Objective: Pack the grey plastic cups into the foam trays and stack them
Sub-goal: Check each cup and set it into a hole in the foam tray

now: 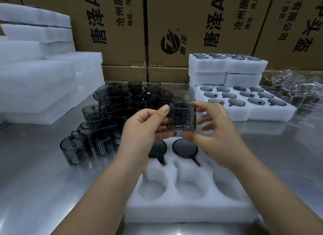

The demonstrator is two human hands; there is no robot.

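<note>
Grey plastic cup (182, 116) hovers above the near foam tray (183, 208), pinched by fingers of our left hand (143, 128) and right hand (215, 129). Two seated cups (185, 148) show there, several pockets empty; filled trays (244, 110) wait beyond it, loose cups (113, 112) left of it.

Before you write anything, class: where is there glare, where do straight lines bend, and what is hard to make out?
Head view: glare on the steel table, bright streaks on the held grey cup. Head view: wide lens tilts the cardboard boxes at the edges. Head view: clear items far right melt into reflections.
</note>
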